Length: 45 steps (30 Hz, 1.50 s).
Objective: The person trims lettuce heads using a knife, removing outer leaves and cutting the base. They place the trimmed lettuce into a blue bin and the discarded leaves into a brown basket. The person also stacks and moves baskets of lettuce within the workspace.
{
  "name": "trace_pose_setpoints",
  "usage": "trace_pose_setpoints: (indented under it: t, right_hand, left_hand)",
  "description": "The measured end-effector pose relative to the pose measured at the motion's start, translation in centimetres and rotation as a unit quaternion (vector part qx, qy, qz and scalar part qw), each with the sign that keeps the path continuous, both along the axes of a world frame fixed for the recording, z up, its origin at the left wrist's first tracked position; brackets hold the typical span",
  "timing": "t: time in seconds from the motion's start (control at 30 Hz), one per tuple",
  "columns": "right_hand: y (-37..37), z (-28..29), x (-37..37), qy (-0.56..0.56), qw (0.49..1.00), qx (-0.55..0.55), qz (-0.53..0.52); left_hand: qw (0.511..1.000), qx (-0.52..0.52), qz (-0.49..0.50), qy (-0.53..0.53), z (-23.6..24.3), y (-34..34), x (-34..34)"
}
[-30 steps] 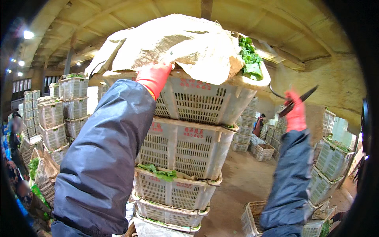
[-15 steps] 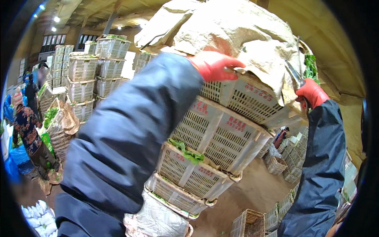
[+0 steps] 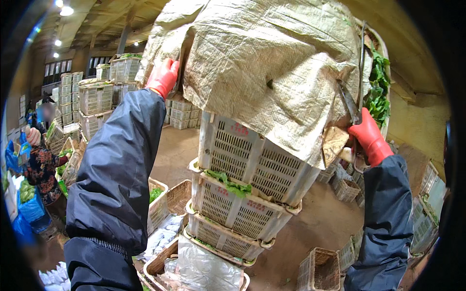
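Observation:
A beige woven plastic sheet drapes over the top of a tall stack of pale slatted plastic crates. My left hand, in a red glove, grips the sheet's left edge. On the right, my red-gloved right hand is closed around the lower end of a dark, narrow, blade-like strip, beside the sheet's hanging corner. I cannot tell exactly what that strip is. Green leaves show at the top crate's right side, uncovered. More leaves stick out between lower crates.
Further crate stacks stand at the back left. A person in a flowered top is at the far left, by blue bags. An open basket sits on the floor at lower right, and white packets lie left of the stack.
My left hand has moved left, and the sheet now hangs lower and flatter over the top crate's front. The right hand has shifted slightly down and left, still around the dark strip.

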State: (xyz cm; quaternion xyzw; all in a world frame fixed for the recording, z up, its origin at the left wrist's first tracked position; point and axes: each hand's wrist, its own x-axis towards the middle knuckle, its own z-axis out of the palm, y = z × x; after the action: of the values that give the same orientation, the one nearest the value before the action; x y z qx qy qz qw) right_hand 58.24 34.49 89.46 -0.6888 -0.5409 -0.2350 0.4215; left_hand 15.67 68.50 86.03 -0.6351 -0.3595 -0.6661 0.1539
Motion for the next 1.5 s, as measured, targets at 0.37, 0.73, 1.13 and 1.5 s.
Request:
trace_pose_setpoints:
  t: [0.37, 0.73, 1.13, 1.5]
  right_hand:
    - [-3.7, -12.1, -3.9, 0.054, 0.998, 0.018, -0.039]
    - [-15.2, -27.0, -8.3, -0.144, 0.982, 0.094, -0.081]
    - [-21.4, -59.4, -20.9, 0.125, 0.881, -0.424, 0.167]
    - [-2.5, -76.4, -12.9, 0.072, 0.845, -0.498, 0.183]
  left_hand:
    - [0.937, -0.209, -0.267, -0.078, -14.0, 7.1, -0.9]
    - [0.931, -0.177, -0.303, -0.106, -33.7, -9.6, -8.2]
    - [0.550, -0.771, 0.010, 0.321, -67.1, -44.0, -21.0]
    - [0.463, -0.844, -0.268, -0.039, -80.5, -79.6, -12.1]
